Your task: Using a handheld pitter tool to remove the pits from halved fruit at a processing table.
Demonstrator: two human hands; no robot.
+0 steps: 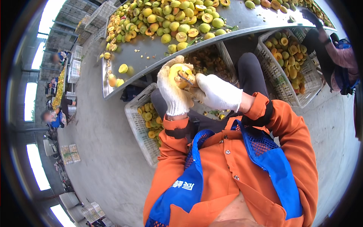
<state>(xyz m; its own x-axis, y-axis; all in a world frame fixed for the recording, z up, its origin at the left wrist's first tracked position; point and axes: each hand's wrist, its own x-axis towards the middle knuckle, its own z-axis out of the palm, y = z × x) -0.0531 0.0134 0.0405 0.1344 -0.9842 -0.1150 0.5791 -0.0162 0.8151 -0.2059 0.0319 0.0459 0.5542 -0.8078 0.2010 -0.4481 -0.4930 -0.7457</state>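
Note:
My left hand (173,88), in a white knitted glove with a stained palm, holds a yellow stone-fruit half (176,74) with its cut face towards my right hand. My right hand (217,92), gloved in white too, grips a small pitting tool (185,78). Its thin, curved dark metal end lies against the flesh of the fruit. The tool's handle is mostly hidden in the fingers. Both hands are close together above my lap, just in front of the metal table's raised edge (147,74).
Whole and halved yellow-green fruit (170,20) is heaped on the table. Plastic crates of fruit halves stand left (131,109) and right (283,89) of my legs. A crate (228,58) with brown scraps is under the table. Another person's gloved hand (310,17) reaches over the table at right.

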